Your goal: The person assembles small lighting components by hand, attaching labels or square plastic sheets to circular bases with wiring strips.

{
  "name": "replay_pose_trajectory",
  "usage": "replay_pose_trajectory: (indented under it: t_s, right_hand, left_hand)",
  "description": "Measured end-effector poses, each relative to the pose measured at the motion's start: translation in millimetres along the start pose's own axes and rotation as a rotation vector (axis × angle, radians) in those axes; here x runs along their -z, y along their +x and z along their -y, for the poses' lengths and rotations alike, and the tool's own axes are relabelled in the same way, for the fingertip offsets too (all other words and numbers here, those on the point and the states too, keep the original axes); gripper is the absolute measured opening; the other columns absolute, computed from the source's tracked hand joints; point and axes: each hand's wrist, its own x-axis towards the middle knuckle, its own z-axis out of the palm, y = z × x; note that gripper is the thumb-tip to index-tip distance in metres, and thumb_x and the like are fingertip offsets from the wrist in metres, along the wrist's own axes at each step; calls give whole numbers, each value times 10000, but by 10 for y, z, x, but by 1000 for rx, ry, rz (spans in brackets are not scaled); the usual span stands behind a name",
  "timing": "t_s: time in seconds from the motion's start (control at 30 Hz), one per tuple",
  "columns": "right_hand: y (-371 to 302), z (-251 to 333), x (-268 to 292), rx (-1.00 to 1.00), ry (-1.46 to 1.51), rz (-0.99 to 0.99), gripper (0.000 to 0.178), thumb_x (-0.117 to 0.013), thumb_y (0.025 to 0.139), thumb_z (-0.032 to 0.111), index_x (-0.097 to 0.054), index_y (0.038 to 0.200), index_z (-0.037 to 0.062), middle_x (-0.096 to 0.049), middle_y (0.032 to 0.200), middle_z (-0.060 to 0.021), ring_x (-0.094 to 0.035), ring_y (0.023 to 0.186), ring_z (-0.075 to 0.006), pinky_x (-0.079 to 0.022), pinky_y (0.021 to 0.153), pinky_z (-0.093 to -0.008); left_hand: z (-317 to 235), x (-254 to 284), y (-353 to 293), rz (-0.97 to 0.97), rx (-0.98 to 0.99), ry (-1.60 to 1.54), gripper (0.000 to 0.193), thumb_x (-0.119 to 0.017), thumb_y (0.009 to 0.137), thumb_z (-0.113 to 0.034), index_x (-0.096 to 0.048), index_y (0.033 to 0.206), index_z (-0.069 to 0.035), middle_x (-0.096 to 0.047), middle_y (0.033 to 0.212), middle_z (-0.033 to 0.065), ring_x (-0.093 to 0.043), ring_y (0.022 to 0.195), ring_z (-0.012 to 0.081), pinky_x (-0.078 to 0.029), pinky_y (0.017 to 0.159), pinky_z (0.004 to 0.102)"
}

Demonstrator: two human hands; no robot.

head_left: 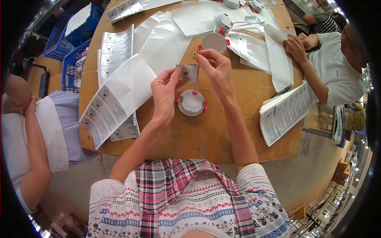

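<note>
My left hand [166,85] pinches a small silver label [187,73] with black print between thumb and fingers. A round white downlight [191,104] with red spring clips lies on the table just below it. The downlight's thin white cable runs upward behind the label. My right hand [216,69] is closed in a pinch, thumb and forefinger together on the cable's end, level with the label's top. Beyond my right hand lies another downlight [214,43], its pale disc facing up.
Label sheets [105,113] and backing paper [139,75] cover the table's left. A label stack [283,115] and a pen [280,92] lie right. More downlights [223,22] stand at the back. Blue baskets [71,67] stand left. People sit on both sides; one handles a downlight.
</note>
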Motion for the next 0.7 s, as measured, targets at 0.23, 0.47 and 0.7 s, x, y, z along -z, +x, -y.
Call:
replay_pose_trajectory:
  t_s: [0.23, 0.47, 0.7]
  right_hand:
    - [-15, -20, 3, -18, 12, -5, 197, -638, 852, 191, -643, 850, -6, -604, 772, 1, -547, 753, -71, -432, 708, -223]
    - [-12, -38, 38, -31, 55, 70, 230, -604, 877, 206, -615, 942, -15, -609, 844, -25, -549, 805, -87, -446, 728, -237]
    - [-313, -54, 77, -114, 40, 231, 692, -716, 760, 176, -334, 1301, -22, -607, 860, -99, -601, 854, -152, -489, 698, -284]
  left_hand:
    - [-26, 49, 5, 9, 12, -2, 230, -540, 918, -179, -609, 995, 27, -641, 887, 84, -627, 770, 137, -529, 797, 282]
    - [-12, 82, 22, 27, 10, 30, 228, -543, 917, -181, -609, 983, 27, -640, 890, 83, -626, 777, 136, -530, 796, 281]
    - [0, 99, 37, -29, -5, 20, 222, -572, 902, -181, -622, 971, 25, -654, 857, 64, -610, 746, 100, -510, 721, 230]
